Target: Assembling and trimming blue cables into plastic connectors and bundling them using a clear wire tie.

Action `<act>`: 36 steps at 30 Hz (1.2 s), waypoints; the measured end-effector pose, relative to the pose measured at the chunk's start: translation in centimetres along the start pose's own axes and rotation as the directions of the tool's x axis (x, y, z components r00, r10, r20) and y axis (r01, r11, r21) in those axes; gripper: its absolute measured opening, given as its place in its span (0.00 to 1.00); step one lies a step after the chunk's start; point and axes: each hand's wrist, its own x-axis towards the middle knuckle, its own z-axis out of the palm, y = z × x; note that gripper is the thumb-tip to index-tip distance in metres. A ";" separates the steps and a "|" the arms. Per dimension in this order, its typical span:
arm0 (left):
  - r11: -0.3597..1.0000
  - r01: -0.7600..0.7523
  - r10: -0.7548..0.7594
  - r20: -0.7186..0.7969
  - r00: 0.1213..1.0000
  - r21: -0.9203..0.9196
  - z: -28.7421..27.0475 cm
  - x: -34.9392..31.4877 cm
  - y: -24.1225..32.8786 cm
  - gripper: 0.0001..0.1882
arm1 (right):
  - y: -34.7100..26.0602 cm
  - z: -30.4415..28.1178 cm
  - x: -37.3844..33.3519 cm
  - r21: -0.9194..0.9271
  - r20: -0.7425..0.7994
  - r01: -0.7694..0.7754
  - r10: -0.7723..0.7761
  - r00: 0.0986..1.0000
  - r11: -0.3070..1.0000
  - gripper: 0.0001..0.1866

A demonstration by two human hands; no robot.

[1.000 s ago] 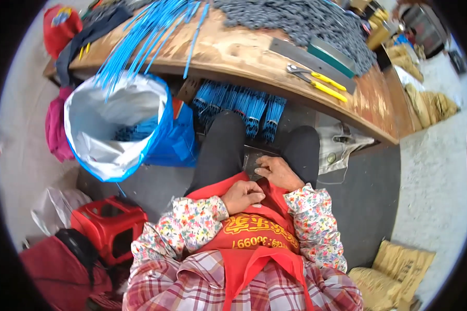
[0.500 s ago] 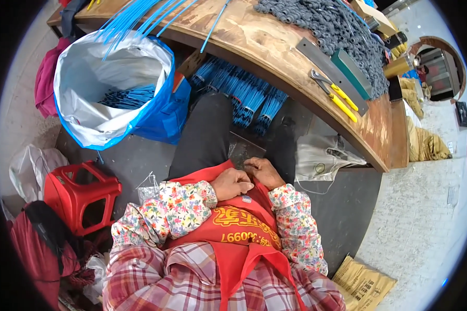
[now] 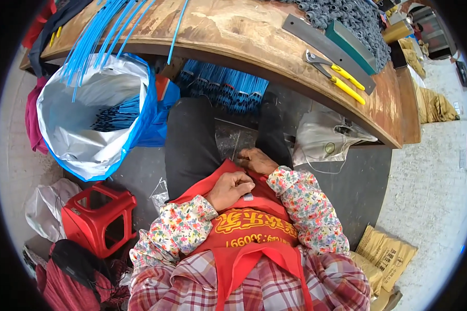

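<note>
My left hand point(image 3: 230, 190) lies on the red apron point(image 3: 249, 228) over my lap, its fingers bent together and nothing visible in them. Just beyond it and to the right, my right hand point(image 3: 258, 160) rests at the apron's far edge near my thigh. Its fingers are curled, with no object showing; their tips are partly hidden. A small pale tag point(image 3: 248, 197) shows on the apron beside my left fingertips. Neither hand touches the wooden workbench point(image 3: 223, 31) ahead.
At left, a blue bag with white lining point(image 3: 62, 124) contains blue strips, below more blue strips point(image 3: 96, 44) overhanging the bench. Yellow-handled pliers point(image 3: 342, 80), a green block point(image 3: 350, 46) and grey rubbery parts point(image 3: 342, 18) lie on top. A red stool point(image 3: 101, 220) stands left.
The view has shifted, so the bench and bag sit differently in the picture. My right hand has moved slightly away from my left; both stay on my lap.
</note>
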 end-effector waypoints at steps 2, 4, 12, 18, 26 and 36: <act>1.000 -0.001 0.001 -0.013 1.000 0.013 -0.4 0.2 0.2 0.10 | 0.1 -0.2 0.4 -0.059 0.022 -0.013 0.014 1.000 0.998 0.12; 1.000 0.000 0.000 0.007 1.000 -0.004 0.0 0.5 0.1 0.10 | 0.7 -0.1 0.1 -0.033 0.019 -0.024 0.024 1.000 0.999 0.12; 0.998 0.010 -0.008 0.032 0.999 -0.063 -0.4 0.5 -0.3 0.09 | 0.3 -0.5 -0.3 -0.007 0.012 -0.080 0.081 0.997 0.997 0.11; 0.995 -0.008 0.011 0.037 0.999 -0.097 0.5 0.7 -0.6 0.09 | 2.7 0.6 -1.9 -0.174 -0.144 0.083 -0.109 0.984 0.981 0.14; 0.993 0.022 -0.015 0.056 0.998 -0.116 1.2 1.2 -1.1 0.08 | -9.4 -5.4 -3.8 -0.015 -0.220 0.091 -0.092 0.971 0.996 0.13; 0.991 -0.113 0.114 0.007 0.993 -0.074 1.5 -0.1 -0.3 0.07 | -25.6 -16.8 6.4 0.198 -0.424 0.303 -0.197 0.884 0.932 0.14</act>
